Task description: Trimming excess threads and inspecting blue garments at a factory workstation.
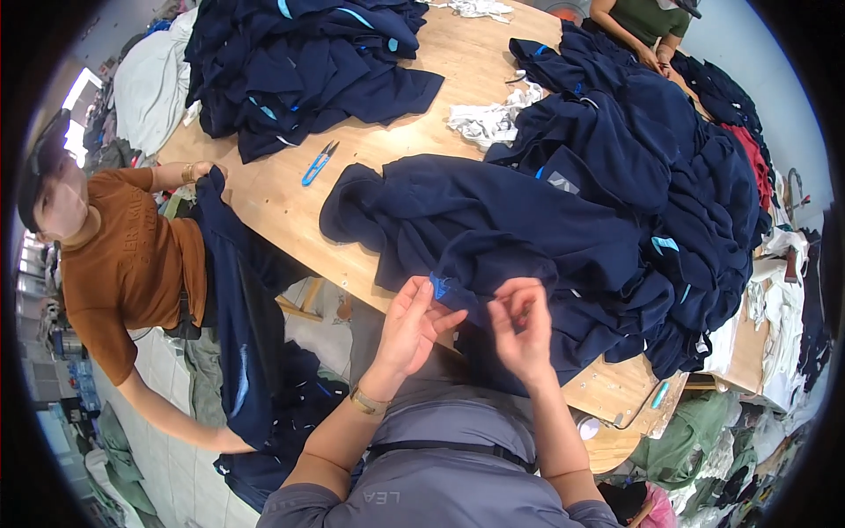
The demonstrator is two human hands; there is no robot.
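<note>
A dark navy garment [502, 207] lies spread over the table's near edge in front of me. My left hand [412, 326] pinches a part of it where a small bright blue piece [439, 286] shows, thumb and forefinger on the cloth. Just to the right, my right hand [523, 327] is held over the same garment with its fingers curled in toward the thumb. Whatever it may grip is hidden or too small to make out. Blue-handled thread snips [319, 165] lie on the wood beyond the garment, away from both hands.
Navy garments are heaped at the far left [299, 62] and right [616, 123] of the wooden table [370, 141]. White scraps [488, 119] lie between them. At left, a person in a brown shirt [132, 255] holds a navy garment; another person [647, 26] stands far right.
</note>
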